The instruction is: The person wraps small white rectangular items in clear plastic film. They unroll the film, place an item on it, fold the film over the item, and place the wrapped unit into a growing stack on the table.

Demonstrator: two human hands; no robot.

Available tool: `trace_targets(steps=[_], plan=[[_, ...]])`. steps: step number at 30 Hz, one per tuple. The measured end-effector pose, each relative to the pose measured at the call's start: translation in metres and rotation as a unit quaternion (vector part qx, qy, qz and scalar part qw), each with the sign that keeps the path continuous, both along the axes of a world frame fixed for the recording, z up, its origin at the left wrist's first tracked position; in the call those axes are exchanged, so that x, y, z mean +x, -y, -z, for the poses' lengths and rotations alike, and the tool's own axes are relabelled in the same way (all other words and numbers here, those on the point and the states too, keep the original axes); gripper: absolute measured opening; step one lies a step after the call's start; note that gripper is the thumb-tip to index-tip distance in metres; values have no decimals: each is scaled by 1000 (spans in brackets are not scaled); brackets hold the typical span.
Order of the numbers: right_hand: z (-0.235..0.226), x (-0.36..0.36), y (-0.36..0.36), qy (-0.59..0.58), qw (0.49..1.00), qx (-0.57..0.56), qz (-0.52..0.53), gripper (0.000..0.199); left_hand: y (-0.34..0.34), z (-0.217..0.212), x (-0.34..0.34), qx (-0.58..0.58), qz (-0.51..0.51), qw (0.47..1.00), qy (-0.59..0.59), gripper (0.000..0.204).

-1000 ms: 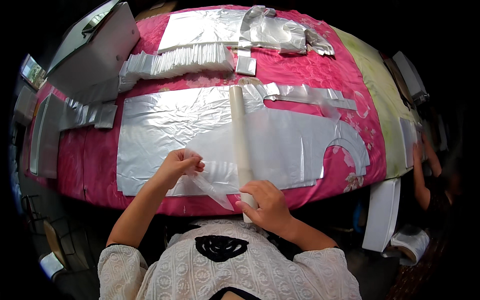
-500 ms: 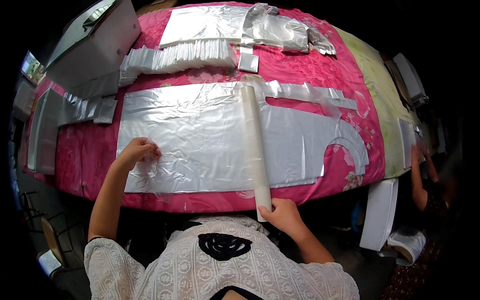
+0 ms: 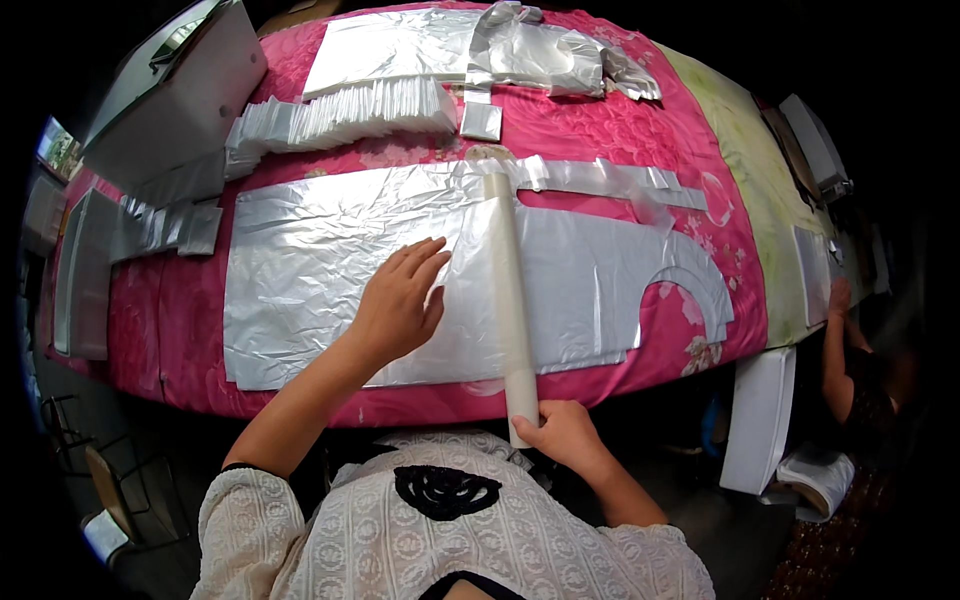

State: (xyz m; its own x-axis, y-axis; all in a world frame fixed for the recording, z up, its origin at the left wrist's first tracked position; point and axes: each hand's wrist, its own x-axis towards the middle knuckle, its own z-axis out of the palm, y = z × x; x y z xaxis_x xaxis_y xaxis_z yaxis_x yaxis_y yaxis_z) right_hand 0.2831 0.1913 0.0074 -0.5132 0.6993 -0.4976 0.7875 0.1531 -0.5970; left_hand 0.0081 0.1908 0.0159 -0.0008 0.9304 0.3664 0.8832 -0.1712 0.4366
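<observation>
My right hand [image 3: 568,432] grips the near end of a long pale tube [image 3: 513,310]. The tube lies across a stack of thin silvery-white plastic sheets [image 3: 290,270], which look apron-shaped, with a curved cut-out at the right end and a narrow strap along the far side. Over the left half of the stack, my left hand [image 3: 400,300] is open with its fingers stretched toward the tube. It holds nothing; whether it touches the plastic, I cannot tell.
Behind the stack stands a row of folded white plastic packets [image 3: 350,115], with another plastic stack [image 3: 390,50] beyond. A large white box [image 3: 180,110] and a clear bin [image 3: 88,270] sit at left. A pink flowered cloth [image 3: 190,350] covers the table. Another person's arm [image 3: 838,360] shows at far right.
My left hand has let go of the plastic near the stack's left edge and moved right and away from me, its fingers opening. My right hand and the tube have barely moved.
</observation>
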Motion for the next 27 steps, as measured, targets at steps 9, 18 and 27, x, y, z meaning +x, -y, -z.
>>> trace_targets(steps=[9, 18, 27], plan=[[-8, -8, -33, 9, 996, -40, -73, 55, -20, 70, 63, -70, -22, 997, -6, 62], [34, -123, -180, -181, 980, 30, 81, 52, -21, 72, 61, -84, -18, 996, -39, 63], [39, -131, -280, -700, 565, -255, 354, 38, -19, 72, 61, -78, -27, 995, -46, 62]])
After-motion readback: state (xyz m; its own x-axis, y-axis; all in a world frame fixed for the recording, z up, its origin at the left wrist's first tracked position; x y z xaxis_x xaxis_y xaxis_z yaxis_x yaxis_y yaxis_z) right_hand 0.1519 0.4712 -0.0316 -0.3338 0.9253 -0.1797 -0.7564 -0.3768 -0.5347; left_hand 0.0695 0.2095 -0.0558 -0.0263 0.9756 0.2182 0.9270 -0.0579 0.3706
